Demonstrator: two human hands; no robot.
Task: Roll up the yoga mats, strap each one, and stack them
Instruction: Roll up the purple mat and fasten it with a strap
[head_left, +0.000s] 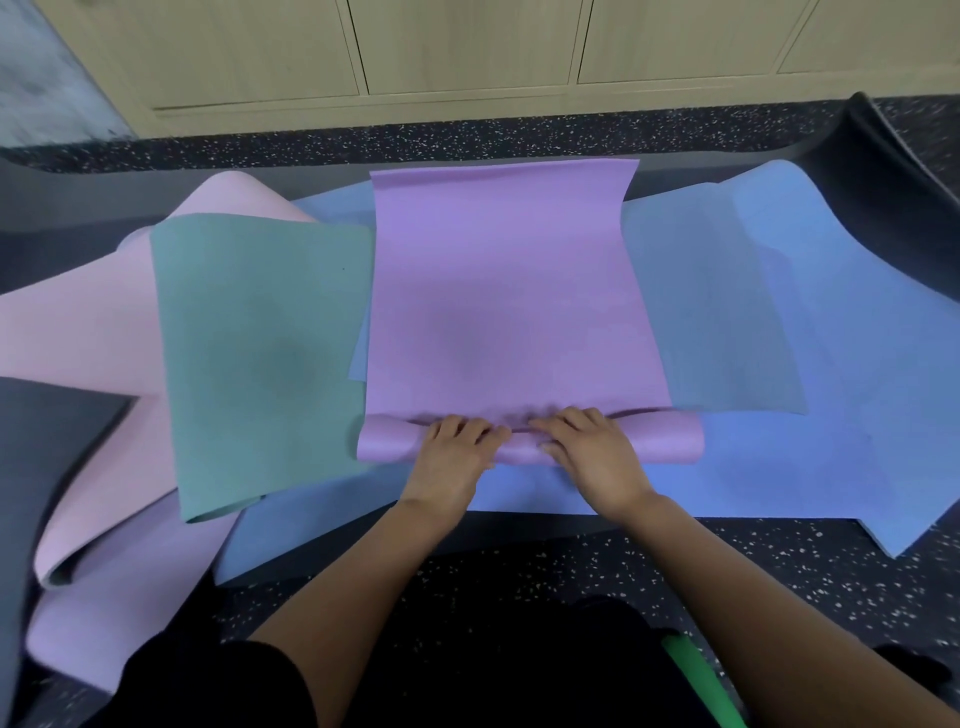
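Observation:
A purple yoga mat (498, 291) lies stretched away from me in the middle, its near end turned over into a small roll (660, 441). My left hand (457, 449) and my right hand (587, 447) sit side by side on that roll, fingers curled over its top. Under it lies a blue mat (831, 389). A teal mat (260, 353) lies to the left, over a pink mat (78, 338).
A dark grey mat (47, 441) lies at the left edge and another dark mat (893, 208) curls up at the far right. Speckled black floor (779, 561) surrounds the pile. Wooden cabinets (467, 47) line the back. A green strap-like thing (696, 680) lies by my knee.

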